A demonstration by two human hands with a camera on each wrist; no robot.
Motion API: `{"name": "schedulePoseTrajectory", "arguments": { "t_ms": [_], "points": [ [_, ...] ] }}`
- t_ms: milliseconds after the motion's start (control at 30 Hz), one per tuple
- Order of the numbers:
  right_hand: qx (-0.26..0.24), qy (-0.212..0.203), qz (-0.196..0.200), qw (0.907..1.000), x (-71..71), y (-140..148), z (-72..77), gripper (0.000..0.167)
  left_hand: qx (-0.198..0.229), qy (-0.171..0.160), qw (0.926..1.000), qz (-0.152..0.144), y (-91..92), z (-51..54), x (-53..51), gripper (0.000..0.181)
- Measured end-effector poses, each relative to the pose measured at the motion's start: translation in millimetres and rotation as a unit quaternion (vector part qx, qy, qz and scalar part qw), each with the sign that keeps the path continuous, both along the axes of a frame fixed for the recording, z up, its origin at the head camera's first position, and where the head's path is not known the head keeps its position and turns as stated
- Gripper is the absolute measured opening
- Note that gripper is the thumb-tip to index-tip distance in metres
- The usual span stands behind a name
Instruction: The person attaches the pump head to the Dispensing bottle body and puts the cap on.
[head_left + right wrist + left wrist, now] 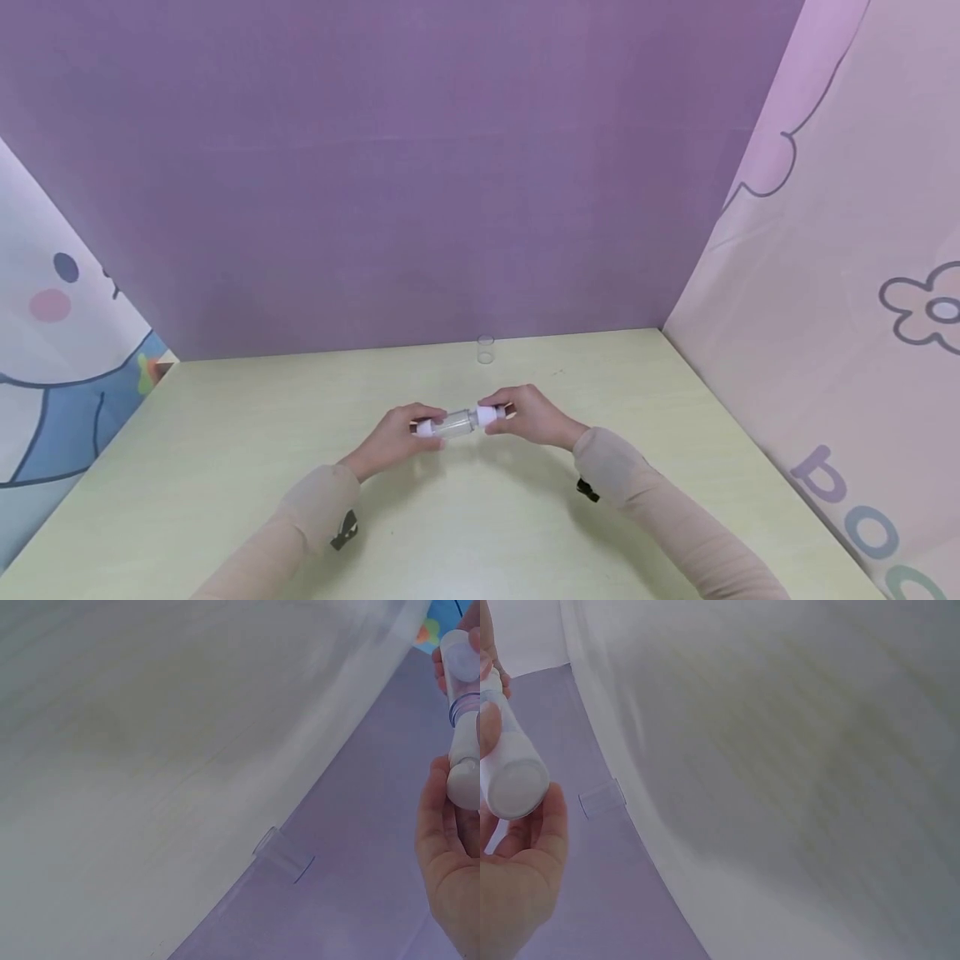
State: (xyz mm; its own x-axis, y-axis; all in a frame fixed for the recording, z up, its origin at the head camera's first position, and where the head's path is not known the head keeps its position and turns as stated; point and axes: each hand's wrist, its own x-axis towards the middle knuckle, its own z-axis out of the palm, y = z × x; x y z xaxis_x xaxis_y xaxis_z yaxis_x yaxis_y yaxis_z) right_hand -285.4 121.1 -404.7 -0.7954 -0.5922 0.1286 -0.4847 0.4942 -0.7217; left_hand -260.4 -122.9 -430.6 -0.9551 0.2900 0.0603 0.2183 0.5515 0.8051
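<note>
A small clear bottle (pixel 453 425) with white ends lies roughly level between both hands, above the table. At its white base (pixel 517 787), the left hand (pixel 393 439) grips with thumb and fingers. My right hand (pixel 534 417) pinches the white collar (pixel 487 415) at the other end, where a rounded white tip (pixel 466 784) shows in the right wrist view. Beyond the hands, a clear open-ended cap (pixel 486 350) stands on the table, apart from both. Some fingers are hidden behind the bottle or cut off in the wrist views.
The pale tabletop (pixel 247 442) meets a purple panel (pixel 420 208) at the back, close behind the cap. Printed side panels stand at the left (pixel 52 400) and the right (pixel 847 333).
</note>
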Motion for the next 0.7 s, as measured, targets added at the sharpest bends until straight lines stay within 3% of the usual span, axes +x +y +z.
{"name": "schedulePoseTrajectory", "arguments": {
  "t_ms": [333,700],
  "points": [
    [0.003,-0.002,-0.006,1.0,0.2,-2.1,-1.2,0.038,0.011,-0.005,0.9999,0.003,-1.1,-4.6,-1.9,0.04],
    [-0.004,-0.005,-0.013,0.9999,-3.1,-3.4,-4.3,0.038,0.022,0.012,0.9997,-0.004,-0.7,-7.4,-4.4,0.04]
  ]
}}
